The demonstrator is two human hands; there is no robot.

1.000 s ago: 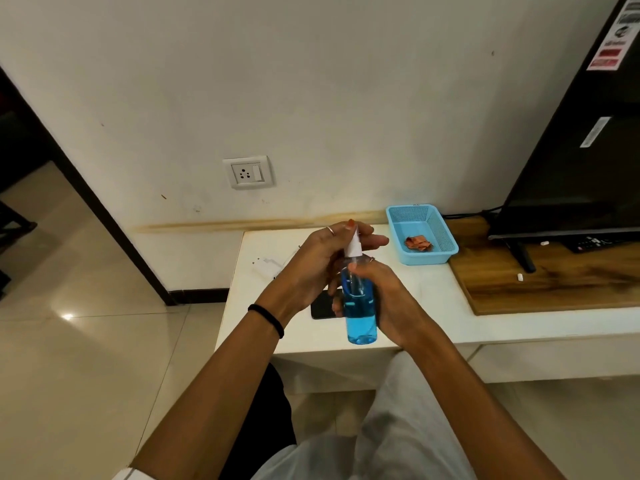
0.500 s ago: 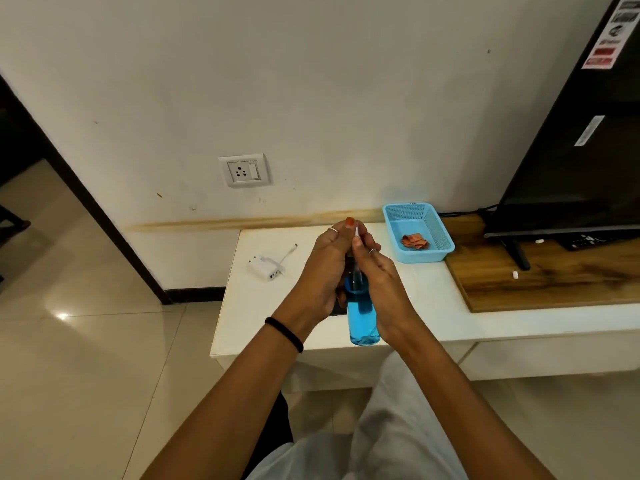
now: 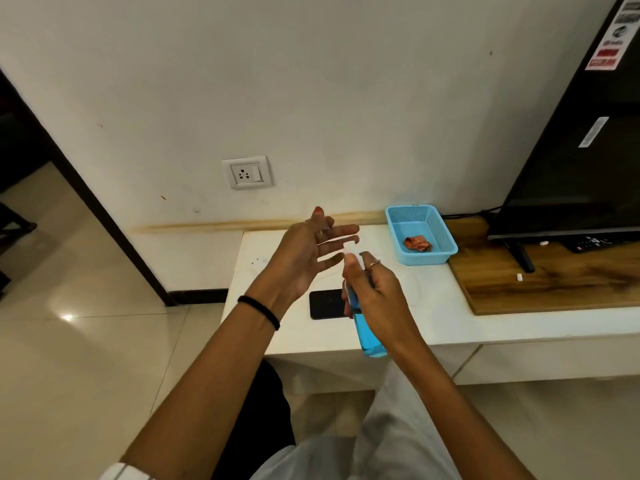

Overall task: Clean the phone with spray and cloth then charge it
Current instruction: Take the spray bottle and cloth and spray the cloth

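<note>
Phone (image 3: pixel 325 303) flat on near table edge w/ right hand (image 3: pixel 375 289) gripping spray bottle (image 3: pixel 369 332) above it, left hand (image 3: pixel 304 258) fingers spread, empty; spray step, next likely aim nozzle down, press.

light: soft, even indoor light, kinda warm and a bit dim
glare: bright spot on the glossy floor tiles (image 3: pixel 67 317)
shadows: faint ones under the table (image 3: pixel 450 327) edge
blur: left hand (image 3: pixel 304 252) fingers slightly smeared
distortion: wide-angle bend at the edges
</note>
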